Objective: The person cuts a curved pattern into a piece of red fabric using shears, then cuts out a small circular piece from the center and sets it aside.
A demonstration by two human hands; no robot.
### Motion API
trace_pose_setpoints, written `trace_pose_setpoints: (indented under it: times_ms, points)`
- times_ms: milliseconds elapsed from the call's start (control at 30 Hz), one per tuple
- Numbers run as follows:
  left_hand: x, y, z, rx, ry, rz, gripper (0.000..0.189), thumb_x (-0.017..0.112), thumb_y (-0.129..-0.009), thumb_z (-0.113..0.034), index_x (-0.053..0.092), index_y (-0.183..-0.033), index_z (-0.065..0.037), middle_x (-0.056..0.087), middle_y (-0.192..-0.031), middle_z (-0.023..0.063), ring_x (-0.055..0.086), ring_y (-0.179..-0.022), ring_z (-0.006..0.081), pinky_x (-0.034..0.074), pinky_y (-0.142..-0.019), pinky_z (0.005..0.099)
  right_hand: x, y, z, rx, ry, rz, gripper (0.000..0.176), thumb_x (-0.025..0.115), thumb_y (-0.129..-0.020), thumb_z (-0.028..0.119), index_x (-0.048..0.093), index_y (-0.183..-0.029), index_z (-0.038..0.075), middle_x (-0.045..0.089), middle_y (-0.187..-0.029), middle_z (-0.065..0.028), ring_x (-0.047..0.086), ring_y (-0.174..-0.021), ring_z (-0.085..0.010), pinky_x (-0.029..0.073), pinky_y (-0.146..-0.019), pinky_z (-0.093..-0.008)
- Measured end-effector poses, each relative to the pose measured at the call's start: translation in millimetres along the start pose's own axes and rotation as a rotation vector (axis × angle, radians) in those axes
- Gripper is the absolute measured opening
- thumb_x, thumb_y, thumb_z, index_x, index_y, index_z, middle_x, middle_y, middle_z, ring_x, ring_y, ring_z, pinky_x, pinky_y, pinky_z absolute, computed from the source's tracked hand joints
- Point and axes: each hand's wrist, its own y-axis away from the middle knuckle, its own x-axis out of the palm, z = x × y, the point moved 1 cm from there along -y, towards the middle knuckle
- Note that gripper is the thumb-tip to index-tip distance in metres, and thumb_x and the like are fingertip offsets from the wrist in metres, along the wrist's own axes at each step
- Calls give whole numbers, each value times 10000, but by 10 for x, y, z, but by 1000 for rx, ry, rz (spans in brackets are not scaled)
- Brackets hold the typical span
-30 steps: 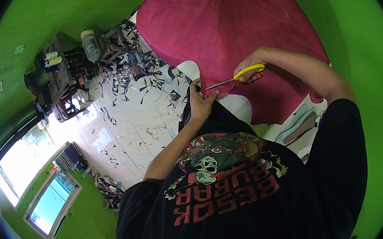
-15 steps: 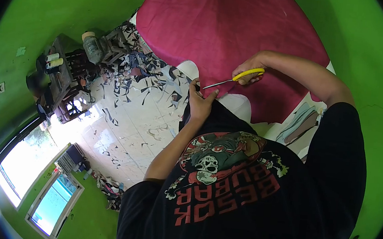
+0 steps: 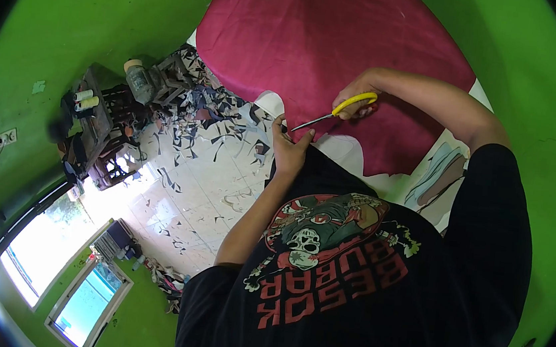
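Note:
A large dark-red sheet [image 3: 331, 38], which looks like leather, is spread in front of me. My right hand [image 3: 359, 96] grips a pair of scissors [image 3: 312, 122] by its yellow handles. The blades point down-left at the sheet's near edge, and their tip is between the thumb and fingers of my left hand [image 3: 290, 149]. My left hand holds that edge, thumb on the right and fingers on the left. Curved notches run along the near edge, with white surface [image 3: 345, 152] showing beneath.
Dark scraps [image 3: 214, 104] litter the tiled floor [image 3: 190, 185] at left. A wooden bench [image 3: 96, 119] carries thread spools [image 3: 85, 101], beside a large jar [image 3: 139, 83]. Several cut grey and brown pieces [image 3: 440, 176] lie right of the sheet. Green walls stand on both sides.
My right hand and the scissors have shifted slightly left, and the blades tilt more steeply downward. My left hand stays at the sheet's edge. The camera view has turned a little.

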Motion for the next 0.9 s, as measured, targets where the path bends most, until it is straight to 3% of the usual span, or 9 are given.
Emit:
trace_pose_setpoints:
  times_ms: [33, 133, 400, 467, 533, 667, 800, 900]
  points:
    - [-4, -11, 46, 35, 42, 8, 665, 757, -818, 10, 336, -1333, 3, 609, -1106, 178, 667, -943, 198, 547, -816, 276, -38, -27, 5, -33, 31, 38, 343, 651, -945, 375, 468, -990, 89, 443, -631, 9, 426, -459, -98, 368, -389, -255]
    - [26, 21, 94, 75, 138, 9, 667, 738, -828, 33, 318, -1344, -11, 631, -1077, 181, 679, -910, 191, 554, -787, 264, -86, -24, 78, -50, 92, 108, 369, 659, -940, 397, 462, -957, 86, 439, -615, 7, 442, -461, -100, 376, -391, -261]
    - [19, 54, 42, 90, 193, 10, 670, 715, -834, 68, 296, -1349, -21, 643, -1053, 184, 688, -913, 191, 559, -782, 273, -131, -53, 101, -41, 184, 109, 416, 675, -927, 422, 486, -1025, 65, 447, -612, 6, 456, -475, -105, 374, -412, -267]
    - [10, 70, 29, 44, 174, 21, 674, 715, -831, 71, 294, -1351, -17, 644, -1048, 186, 690, -915, 196, 558, -788, 274, -91, -50, 82, -28, 175, 89, 415, 682, -925, 411, 490, -1039, 62, 446, -613, 6, 454, -476, -105, 371, -416, -268]
    - [-4, 87, -1, 19, 169, 23, 675, 716, -833, 66, 293, -1352, -16, 646, -1043, 183, 691, -912, 195, 557, -782, 273, -39, -30, 83, -94, 223, 25, 440, 619, -940, 497, 486, -920, 78, 424, -566, -11, 452, -445, -130, 396, -392, -289]
    - [-45, 117, -137, -54, 24, 26, 672, 720, -838, 49, 291, -1351, -8, 647, -1032, 178, 694, -909, 192, 557, -778, 270, 19, -60, 43, -93, 175, 5, 387, 637, -940, 435, 487, -935, 78, 423, -572, -9, 446, -450, -127, 389, -390, -294]
    - [-40, 117, -137, -64, 75, 14, 654, 730, -837, 34, 313, -1340, -1, 645, -1037, 178, 690, -888, 182, 550, -775, 259, 142, -105, -27, -119, 138, -19, 411, 609, -942, 470, 471, -915, 84, 435, -575, -11, 472, -459, -124, 420, -404, -283]
    - [-66, 89, -86, -87, -104, -7, 619, 741, -836, 20, 352, -1317, 1, 646, -1048, 176, 683, -861, 165, 538, -750, 235, 184, -124, -122, -206, 120, -27, 459, 582, -940, 526, 459, -885, 87, 449, -586, -14, 494, -473, -123, 442, -417, -274]
